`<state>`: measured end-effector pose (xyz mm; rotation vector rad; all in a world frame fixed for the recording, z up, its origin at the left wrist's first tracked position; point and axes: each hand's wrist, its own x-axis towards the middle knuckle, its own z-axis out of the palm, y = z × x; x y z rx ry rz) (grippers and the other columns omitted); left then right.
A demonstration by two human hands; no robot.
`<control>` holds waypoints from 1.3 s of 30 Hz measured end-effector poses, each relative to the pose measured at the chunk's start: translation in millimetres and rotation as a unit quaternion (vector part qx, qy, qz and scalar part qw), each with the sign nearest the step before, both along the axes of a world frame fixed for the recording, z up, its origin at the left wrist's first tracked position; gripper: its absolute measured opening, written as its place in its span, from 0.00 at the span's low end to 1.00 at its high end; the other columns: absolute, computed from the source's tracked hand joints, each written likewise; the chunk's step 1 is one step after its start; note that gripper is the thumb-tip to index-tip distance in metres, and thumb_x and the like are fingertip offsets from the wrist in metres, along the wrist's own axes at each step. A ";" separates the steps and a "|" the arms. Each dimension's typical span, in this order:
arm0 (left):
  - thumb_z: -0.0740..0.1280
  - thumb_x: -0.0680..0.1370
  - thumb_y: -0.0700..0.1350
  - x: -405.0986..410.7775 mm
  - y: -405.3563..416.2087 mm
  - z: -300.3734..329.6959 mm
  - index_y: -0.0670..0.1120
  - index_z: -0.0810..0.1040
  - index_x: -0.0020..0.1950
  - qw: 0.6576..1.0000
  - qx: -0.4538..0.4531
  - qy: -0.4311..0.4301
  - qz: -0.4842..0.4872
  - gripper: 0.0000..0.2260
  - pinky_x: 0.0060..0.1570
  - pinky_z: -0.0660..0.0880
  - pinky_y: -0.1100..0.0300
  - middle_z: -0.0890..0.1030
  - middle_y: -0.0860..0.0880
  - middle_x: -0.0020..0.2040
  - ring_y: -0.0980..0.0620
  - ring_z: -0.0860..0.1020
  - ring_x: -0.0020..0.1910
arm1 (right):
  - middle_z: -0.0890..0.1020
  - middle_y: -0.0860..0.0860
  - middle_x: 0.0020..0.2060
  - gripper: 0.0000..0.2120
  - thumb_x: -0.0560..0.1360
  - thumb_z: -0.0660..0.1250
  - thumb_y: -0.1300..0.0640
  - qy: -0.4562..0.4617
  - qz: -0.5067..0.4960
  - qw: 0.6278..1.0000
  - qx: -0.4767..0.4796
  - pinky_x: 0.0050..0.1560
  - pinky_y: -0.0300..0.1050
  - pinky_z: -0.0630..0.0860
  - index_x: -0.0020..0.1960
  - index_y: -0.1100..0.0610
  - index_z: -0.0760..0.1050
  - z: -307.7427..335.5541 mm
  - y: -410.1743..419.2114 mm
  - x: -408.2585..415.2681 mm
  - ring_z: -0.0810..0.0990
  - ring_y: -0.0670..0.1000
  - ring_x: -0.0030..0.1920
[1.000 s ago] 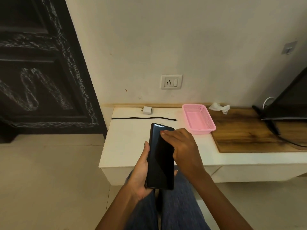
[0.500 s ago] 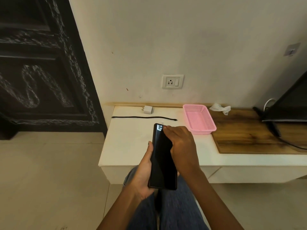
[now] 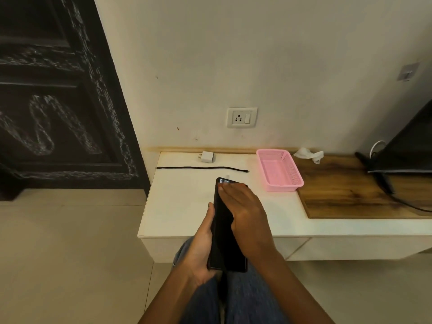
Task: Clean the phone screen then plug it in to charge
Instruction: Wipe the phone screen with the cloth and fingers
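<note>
I'm sitting at the low white table [image 3: 177, 206], knees under its front edge. On its right side lies a wooden board [image 3: 350, 195], with a dark screen [image 3: 409, 150] standing at the far right. A pink basket [image 3: 279, 169] sits at the board's left edge, near the back, and a crumpled white tissue [image 3: 308, 154] lies just behind it by the wall.

The phone [image 3: 224, 230] is up off the table, over the front edge, long side running away from me, dark screen facing up. My left hand [image 3: 201, 249] grips it from underneath and along its left edge, thumb curled up against that side. My right hand [image 3: 245, 211] lies flat across the glass, fingers straight and together, fingertips [image 3: 222, 188] pressing near the top of the screen. It holds nothing that I can see under the palm.

Along the back of the table, the black cable [image 3: 201, 168] stretches out straight, parallel to the wall. The small white charger plug [image 3: 207, 157] sits just behind it, near the back edge. The wall socket [image 3: 242, 117] is above, nothing plugged in.
</note>
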<state>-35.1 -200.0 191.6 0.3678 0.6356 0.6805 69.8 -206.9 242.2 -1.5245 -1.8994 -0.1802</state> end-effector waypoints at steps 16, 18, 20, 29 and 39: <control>0.62 0.71 0.68 1.6 -4.1 2.1 0.48 0.82 0.59 0.999 -0.003 0.036 -0.025 0.29 0.49 0.79 0.54 0.82 0.41 0.57 0.44 0.82 0.55 | 0.82 0.59 0.53 0.19 0.66 0.68 0.70 0.014 -0.020 1.000 -0.013 0.55 0.53 0.77 0.57 0.66 0.79 -10.1 5.9 14.8 0.81 0.60 0.54; 0.61 0.69 0.70 2.3 -3.0 4.0 0.51 0.81 0.61 0.999 0.006 0.038 -0.019 0.31 0.48 0.80 0.54 0.82 0.42 0.59 0.44 0.81 0.57 | 0.82 0.59 0.54 0.20 0.65 0.72 0.72 0.014 -0.025 1.000 -0.013 0.58 0.53 0.74 0.57 0.67 0.78 -12.0 5.3 10.7 0.80 0.60 0.55; 0.60 0.66 0.72 -0.3 -0.4 5.1 0.53 0.79 0.64 1.000 0.009 0.026 -0.005 0.34 0.49 0.80 0.52 0.81 0.42 0.60 0.43 0.80 0.58 | 0.83 0.57 0.53 0.19 0.66 0.73 0.70 -0.006 -0.007 1.000 0.005 0.59 0.47 0.72 0.56 0.65 0.79 -16.6 -0.4 7.2 0.80 0.57 0.55; 0.56 0.65 0.75 3.9 -3.6 10.7 0.54 0.74 0.67 0.999 0.017 0.018 -0.022 0.38 0.51 0.80 0.51 0.81 0.42 0.61 0.43 0.80 0.59 | 0.83 0.58 0.53 0.25 0.60 0.78 0.71 0.001 -0.032 0.999 0.001 0.58 0.48 0.71 0.56 0.65 0.79 -18.0 -0.3 19.4 0.81 0.59 0.54; 0.58 0.62 0.75 4.4 -2.0 8.1 0.54 0.80 0.61 1.000 0.010 0.013 -0.022 0.37 0.51 0.79 0.47 0.81 0.41 0.60 0.41 0.80 0.58 | 0.83 0.56 0.52 0.23 0.61 0.76 0.72 -0.020 -0.014 1.000 0.000 0.55 0.47 0.74 0.55 0.64 0.80 -18.3 -0.4 29.4 0.81 0.58 0.53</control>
